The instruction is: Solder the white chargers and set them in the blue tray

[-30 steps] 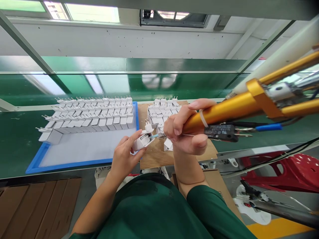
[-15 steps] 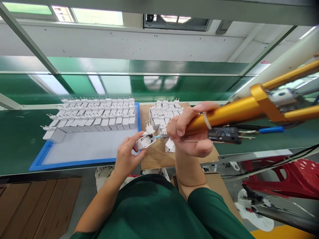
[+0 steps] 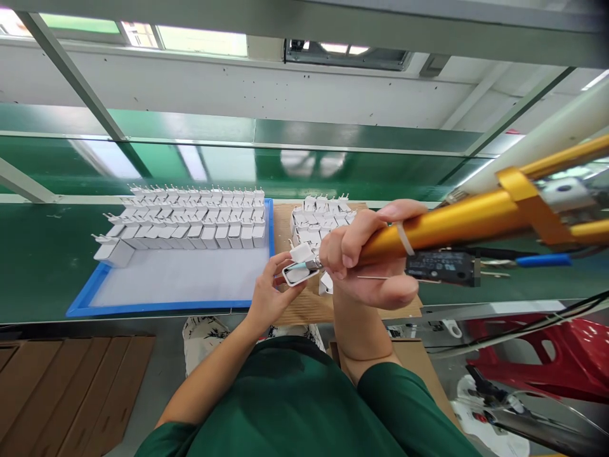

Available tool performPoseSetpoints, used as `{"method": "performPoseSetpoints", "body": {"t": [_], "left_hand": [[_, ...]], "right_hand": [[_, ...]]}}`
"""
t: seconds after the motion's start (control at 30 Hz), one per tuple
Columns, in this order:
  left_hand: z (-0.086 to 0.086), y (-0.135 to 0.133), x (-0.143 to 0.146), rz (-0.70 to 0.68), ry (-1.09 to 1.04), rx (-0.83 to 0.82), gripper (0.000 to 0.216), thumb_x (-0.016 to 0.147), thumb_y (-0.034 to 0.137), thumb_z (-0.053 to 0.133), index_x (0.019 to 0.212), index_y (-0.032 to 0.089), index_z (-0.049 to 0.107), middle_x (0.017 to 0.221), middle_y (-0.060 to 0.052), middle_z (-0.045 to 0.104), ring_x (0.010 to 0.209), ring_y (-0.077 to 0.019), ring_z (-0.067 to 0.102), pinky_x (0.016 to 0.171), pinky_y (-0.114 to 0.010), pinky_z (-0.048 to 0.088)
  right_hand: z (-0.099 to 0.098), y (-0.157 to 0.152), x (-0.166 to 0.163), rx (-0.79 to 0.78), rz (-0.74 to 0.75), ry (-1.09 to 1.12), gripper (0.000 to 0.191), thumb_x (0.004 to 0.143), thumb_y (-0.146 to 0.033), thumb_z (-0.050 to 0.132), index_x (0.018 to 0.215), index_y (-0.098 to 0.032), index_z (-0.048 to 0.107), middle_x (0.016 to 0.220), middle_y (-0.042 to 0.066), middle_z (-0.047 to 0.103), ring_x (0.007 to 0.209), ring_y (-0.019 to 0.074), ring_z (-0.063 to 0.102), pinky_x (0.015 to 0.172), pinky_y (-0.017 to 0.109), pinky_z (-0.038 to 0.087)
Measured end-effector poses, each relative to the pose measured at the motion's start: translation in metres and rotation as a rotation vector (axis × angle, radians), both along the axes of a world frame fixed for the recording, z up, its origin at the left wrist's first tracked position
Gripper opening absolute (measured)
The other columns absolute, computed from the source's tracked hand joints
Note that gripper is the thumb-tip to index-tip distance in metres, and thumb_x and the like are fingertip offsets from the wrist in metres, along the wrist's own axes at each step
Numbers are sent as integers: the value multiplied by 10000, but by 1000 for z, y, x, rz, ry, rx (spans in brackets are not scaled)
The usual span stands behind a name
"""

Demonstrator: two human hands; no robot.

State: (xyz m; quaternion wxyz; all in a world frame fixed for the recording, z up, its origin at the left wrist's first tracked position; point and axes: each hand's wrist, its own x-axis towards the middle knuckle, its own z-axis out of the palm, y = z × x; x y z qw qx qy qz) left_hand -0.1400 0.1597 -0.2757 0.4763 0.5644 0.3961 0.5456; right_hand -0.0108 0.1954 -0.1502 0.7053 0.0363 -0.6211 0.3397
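Note:
My left hand (image 3: 269, 291) pinches a white plug charger, its open casing (image 3: 301, 277) tilted with the opening toward me. At the casing's top edge sits its white cap piece (image 3: 301, 252). My right hand (image 3: 352, 251) is wrapped round a gold dispensing gun (image 3: 457, 219) with a black microswitch (image 3: 442, 268) below the barrel. The gun's pale blue tip (image 3: 295, 266) reaches to the casing's opening; whether it touches the inside I cannot tell. Behind my right hand, more white chargers (image 3: 316, 221) stand on a brown board (image 3: 304, 312), partly hidden.
At left, a blue-rimmed tray (image 3: 157, 310) holds rows of white chargers (image 3: 195, 225), prongs up. A metal frame bar (image 3: 285, 147) crosses behind the bench. Cables (image 3: 523, 330) and a red stool (image 3: 537, 355) are at lower right; cardboard boxes (image 3: 85, 387) stand at lower left.
My left hand has shifted right with the charger and turned it, so the opening shows more and the cap's prongs no longer show. The gun stays in my right hand. The view has shifted slightly.

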Motion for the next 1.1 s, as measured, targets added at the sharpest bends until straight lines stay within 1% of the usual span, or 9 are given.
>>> {"method": "performPoseSetpoints", "body": {"t": [0.2, 0.47, 0.6, 0.67, 0.77, 0.9, 1.1], "left_hand": [[0, 6, 5, -7, -82, 36, 532, 789, 301, 817, 1250, 247, 557, 1222, -78, 717, 1179, -256, 668, 918, -344, 570], [-2, 8, 7, -8, -82, 73, 531, 797, 273, 813, 1255, 255, 546, 1214, -69, 715, 1193, -252, 662, 919, -349, 570], [-2, 8, 8, -6, -85, 74, 530, 793, 274, 815, 1249, 248, 548, 1212, -76, 713, 1194, -263, 662, 921, -366, 575], [-2, 8, 8, -6, -87, 82, 532, 793, 270, 815, 1253, 251, 549, 1219, -75, 710, 1199, -264, 659, 927, -368, 574], [-4, 9, 7, -12, -84, 95, 534, 799, 264, 810, 1264, 256, 548, 1233, -74, 706, 1208, -258, 654, 939, -366, 570], [-5, 9, 7, -9, -73, 94, 546, 800, 280, 809, 1275, 249, 542, 1234, -80, 707, 1205, -258, 654, 950, -371, 566], [-3, 8, 6, -10, -59, 55, 557, 799, 327, 807, 1278, 244, 535, 1232, -93, 711, 1183, -268, 665, 939, -386, 573]], "right_hand": [[1, -7, 1, -63, -18, 12, 384, 844, -514, 670, 1154, -328, 540, 637, -93, 419, 361, 55, 319, 293, 209, 342], [2, -10, -1, -98, -13, 69, 352, 845, -456, 686, 1138, -294, 578, 623, -102, 438, 359, 46, 355, 300, 199, 335], [2, -8, -2, -42, 39, 111, 367, 850, -421, 680, 1162, -257, 575, 633, -102, 441, 360, 38, 364, 292, 189, 322], [2, -8, -2, -33, 42, 101, 353, 860, -430, 665, 1160, -272, 566, 633, -105, 432, 361, 38, 357, 297, 184, 329], [3, -9, 0, -80, 10, 59, 320, 871, -454, 652, 1134, -299, 555, 637, -102, 427, 370, 42, 358, 315, 187, 350], [3, -11, 1, -101, -15, 61, 312, 868, -464, 659, 1108, -288, 562, 626, -98, 434, 366, 40, 355, 313, 183, 353], [3, -6, -3, -41, -24, 59, 320, 861, -492, 656, 1100, -317, 536, 609, -111, 406, 333, 31, 289, 278, 173, 304]]}}
